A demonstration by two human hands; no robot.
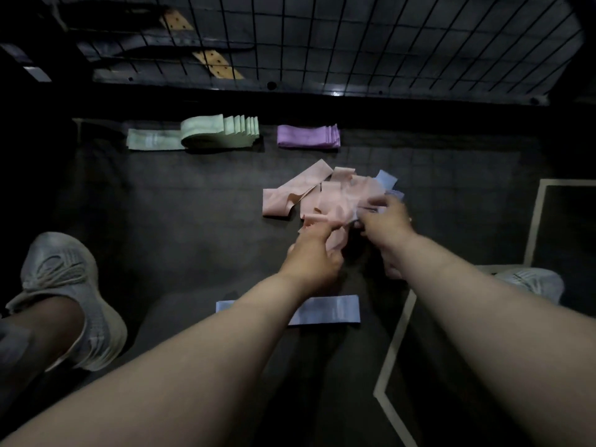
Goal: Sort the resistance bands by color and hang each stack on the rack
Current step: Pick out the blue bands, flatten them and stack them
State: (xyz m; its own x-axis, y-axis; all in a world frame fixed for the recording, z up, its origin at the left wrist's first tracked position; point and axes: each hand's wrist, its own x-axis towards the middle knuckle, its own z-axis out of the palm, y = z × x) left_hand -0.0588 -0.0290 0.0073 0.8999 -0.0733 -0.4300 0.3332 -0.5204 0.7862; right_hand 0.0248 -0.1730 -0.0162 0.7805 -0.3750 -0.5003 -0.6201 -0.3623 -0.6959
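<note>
Flat, soft-looking fabric bands are spread over a dark matte floor (180, 227). At the far left the green bands (206, 133) are stacked as folded loops, one of them curled into an oval. To their right the purple bands (306, 137) are piled in a neat flat rectangle. In the middle the pink bands (325, 195) are heaped loosely, crumpled and overlapping. A fold of this heap is pinched by the curled fingers of the left hand (311, 256). At the heap's right edge a pale blue strip (371, 210) is gripped by the curled fingers of the right hand (385, 221), though the detail is softened by blur. A blue band (329, 311) is laid flat nearer, partly covered by the left forearm. A black wire-grid rack (354, 43) is seen at the far side.
</note>
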